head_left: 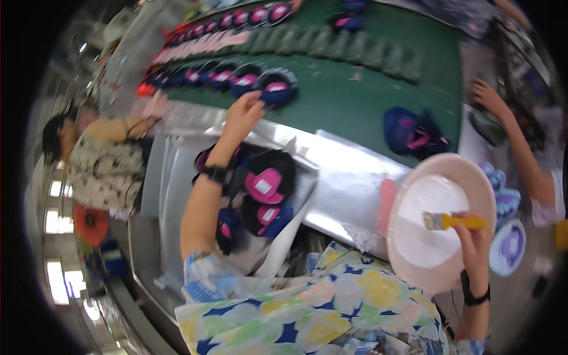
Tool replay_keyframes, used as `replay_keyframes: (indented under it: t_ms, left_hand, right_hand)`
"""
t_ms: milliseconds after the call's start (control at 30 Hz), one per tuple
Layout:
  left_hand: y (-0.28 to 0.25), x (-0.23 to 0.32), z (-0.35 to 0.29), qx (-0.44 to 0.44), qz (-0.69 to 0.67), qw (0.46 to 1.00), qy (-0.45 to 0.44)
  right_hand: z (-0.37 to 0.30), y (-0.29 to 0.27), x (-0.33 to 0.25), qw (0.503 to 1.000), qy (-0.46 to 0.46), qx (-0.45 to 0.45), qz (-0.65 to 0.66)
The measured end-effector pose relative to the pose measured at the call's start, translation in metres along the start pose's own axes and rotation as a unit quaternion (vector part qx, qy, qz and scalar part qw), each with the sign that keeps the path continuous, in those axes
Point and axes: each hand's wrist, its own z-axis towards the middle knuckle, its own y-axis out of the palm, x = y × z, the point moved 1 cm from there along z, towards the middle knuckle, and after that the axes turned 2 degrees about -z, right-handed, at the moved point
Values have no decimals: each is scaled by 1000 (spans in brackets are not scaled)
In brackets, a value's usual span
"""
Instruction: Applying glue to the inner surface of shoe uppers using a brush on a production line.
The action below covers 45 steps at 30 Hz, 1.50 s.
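Observation:
My left hand (244, 115) reaches over the green conveyor belt, its fingers bent and closed at the near edge of a navy and pink shoe upper (276, 87). That upper is the last in a row on the belt; slight blur softens the contact. In my right hand (475, 242) is a paintbrush (454, 222) with a yellow handle, held over a pale pink basin (441, 284). White liquid (425, 248) covers the basin's bottom, and the bristles point left above it. More dark uppers with pink linings (264, 184) lie in a metal tray below my left forearm.
Green-grey pieces (349, 48) form a middle row on the belt. Another navy upper (411, 131) lies near the basin. A metal ledge (349, 177) borders the belt. One person (106, 154) stands at left; another person's arm (515, 136) reaches in at right, near lilac-blue shoes (507, 247).

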Motion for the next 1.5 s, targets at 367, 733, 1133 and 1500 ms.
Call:
replay_keyframes:
  t_ms: [367, 733, 1133, 1500]
  left_hand:
    - [301, 57, -16, -182, 162, 930, 276]
    - [247, 59, 5, -136, 279, 893, 325]
    - [138, 119, -119, -270, -228, 931, 85]
    - [212, 184, -165, -419, -235, 877, -2]
  right_hand:
    - [-74, 3, -16, 1000, -5, -25, -11]
    - [-4, -7, 27, 998, -11, 16, -60]
    - [-43, 9, 28, 948, -125, -192, -220]
    - [-34, -60, -33, 953, -284, 101, 41]
